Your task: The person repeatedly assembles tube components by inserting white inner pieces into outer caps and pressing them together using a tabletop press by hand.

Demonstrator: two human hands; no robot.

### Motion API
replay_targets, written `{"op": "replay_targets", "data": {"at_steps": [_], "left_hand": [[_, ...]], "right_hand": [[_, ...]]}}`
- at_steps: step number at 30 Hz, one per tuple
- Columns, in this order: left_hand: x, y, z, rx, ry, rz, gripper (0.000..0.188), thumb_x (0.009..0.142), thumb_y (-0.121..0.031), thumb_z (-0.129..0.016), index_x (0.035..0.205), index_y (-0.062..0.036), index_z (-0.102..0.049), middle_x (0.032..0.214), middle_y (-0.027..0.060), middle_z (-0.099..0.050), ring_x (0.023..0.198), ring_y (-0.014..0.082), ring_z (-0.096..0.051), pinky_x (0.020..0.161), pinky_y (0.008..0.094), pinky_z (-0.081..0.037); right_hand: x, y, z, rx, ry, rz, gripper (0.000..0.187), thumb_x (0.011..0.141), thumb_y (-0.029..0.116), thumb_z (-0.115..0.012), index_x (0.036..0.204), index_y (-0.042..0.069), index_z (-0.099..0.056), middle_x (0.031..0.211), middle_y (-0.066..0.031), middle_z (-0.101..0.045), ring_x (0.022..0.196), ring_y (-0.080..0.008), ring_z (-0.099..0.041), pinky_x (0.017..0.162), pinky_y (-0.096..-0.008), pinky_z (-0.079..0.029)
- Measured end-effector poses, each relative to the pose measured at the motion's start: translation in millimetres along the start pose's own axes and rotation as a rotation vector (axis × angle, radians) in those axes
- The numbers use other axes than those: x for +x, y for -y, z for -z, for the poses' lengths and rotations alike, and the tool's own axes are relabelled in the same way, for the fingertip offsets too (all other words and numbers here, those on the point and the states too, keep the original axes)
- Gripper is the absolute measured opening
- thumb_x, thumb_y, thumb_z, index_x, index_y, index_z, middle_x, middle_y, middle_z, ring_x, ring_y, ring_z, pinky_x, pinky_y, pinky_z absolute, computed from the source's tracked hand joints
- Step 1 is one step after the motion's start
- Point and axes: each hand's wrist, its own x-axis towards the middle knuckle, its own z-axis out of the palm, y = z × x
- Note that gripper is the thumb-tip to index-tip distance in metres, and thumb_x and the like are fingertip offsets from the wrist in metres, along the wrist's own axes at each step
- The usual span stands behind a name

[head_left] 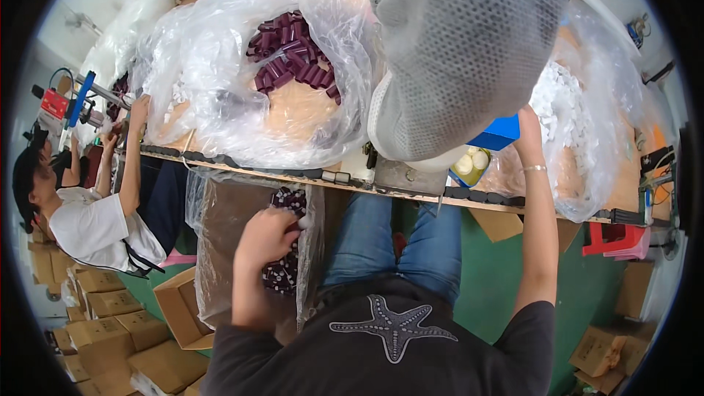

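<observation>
My left hand [269, 236] hangs over a plastic-lined box [229, 242] below the table edge. Its fingers are curled together; whether something small is between them does not show. Under and beside it lie many small dark purple parts with pale ends [282, 276]. My right hand [528, 132] is raised at the table's right part, next to a blue container [499, 132]. A large grey mesh cap [469, 51] covers the view there, and the right hand's fingers are mostly hidden. Dark purple tubes [293, 55] lie in a heap on clear plastic.
White pieces [561, 114] are piled on plastic at the right. A small tray with round cream items [469, 165] sits near the table edge. Another person [99, 213] works at the left. Cardboard boxes [117, 337] stack at lower left; a red stool [614, 238] stands right.
</observation>
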Motion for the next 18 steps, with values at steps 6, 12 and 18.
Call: {"op": "replay_targets", "data": {"at_steps": [6, 12, 18], "left_hand": [[-3.1, 54.1, 10.8, -0.084, -0.051, 0.208, 0.022, 0.079, -0.021, -0.071, 0.079, -0.0009, -0.064, 0.076, 0.0193, -0.066, 0.074, 0.039, -0.064, 0.066, 0.0438, -0.05], [181.7, 13.9, 4.7, -0.018, -0.662, -0.131, 0.02, 0.085, -0.001, -0.054, 0.102, 0.0015, -0.063, 0.091, 0.024, -0.065, 0.088, 0.0425, -0.061, 0.075, 0.0481, -0.048], [267.0, 41.6, -33.1, -0.005, -0.596, -0.214, 0.022, 0.071, 0.004, -0.059, 0.093, 0.0011, -0.061, 0.086, 0.0256, -0.063, 0.091, 0.042, -0.061, 0.075, 0.0475, -0.048]], "right_hand": [[-58.3, 72.7, 2.9, 0.895, -0.14, -0.348, 0.016, 0.09, 0.005, -0.065, 0.106, 0.002, -0.066, 0.082, -0.0012, -0.063, 0.075, -0.0044, -0.058, 0.067, -0.0214, -0.048], [-76.9, 169.0, -11.3, 0.978, 0.116, -0.183, 0.011, 0.084, 0.007, -0.071, 0.092, 0.0, -0.068, 0.068, -0.004, -0.066, 0.058, -0.0092, -0.058, 0.056, -0.0239, -0.045], [-84.0, 179.2, -12.9, 0.819, 0.164, -0.126, 0.016, 0.084, 0.011, -0.071, 0.079, -0.001, -0.063, 0.064, -0.0157, -0.061, 0.055, -0.0293, -0.06, 0.052, -0.0356, -0.045]]}}
